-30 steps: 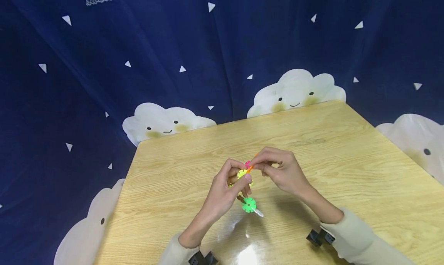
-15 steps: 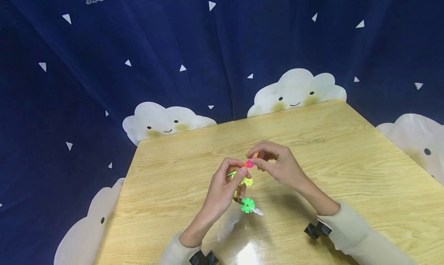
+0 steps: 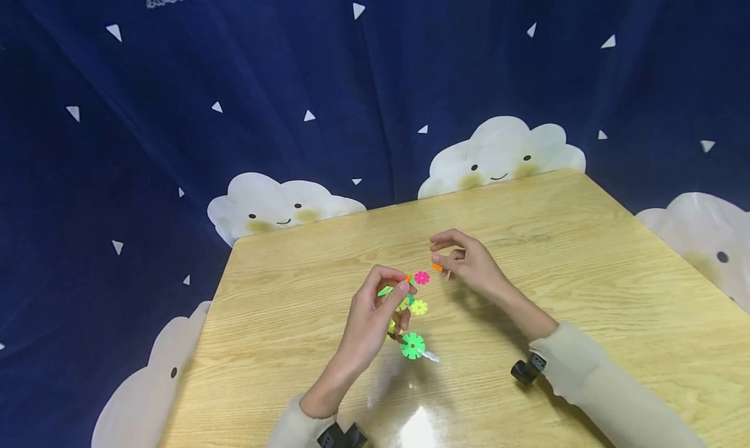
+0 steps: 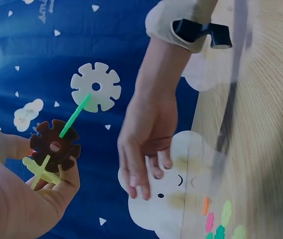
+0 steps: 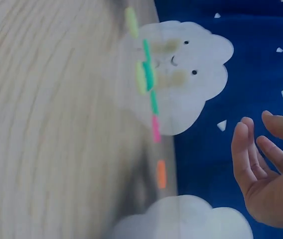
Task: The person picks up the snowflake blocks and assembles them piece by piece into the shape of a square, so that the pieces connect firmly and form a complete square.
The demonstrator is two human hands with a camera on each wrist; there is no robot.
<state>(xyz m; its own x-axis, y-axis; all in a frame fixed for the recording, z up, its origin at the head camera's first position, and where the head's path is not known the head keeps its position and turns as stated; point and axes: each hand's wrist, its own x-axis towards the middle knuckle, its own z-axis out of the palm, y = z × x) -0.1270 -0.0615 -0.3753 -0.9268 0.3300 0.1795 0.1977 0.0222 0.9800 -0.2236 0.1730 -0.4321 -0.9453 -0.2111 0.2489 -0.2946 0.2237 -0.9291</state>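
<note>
Left hand pinches the disc chain, seemingly keeping it off the counter! Right hand hovers loose-fingered, holding nothing.

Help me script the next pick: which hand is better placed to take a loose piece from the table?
Probably the right hand: it looks free and hovers near the loose orange piece. The left hand is farther from it and holds the joined discs.
</note>
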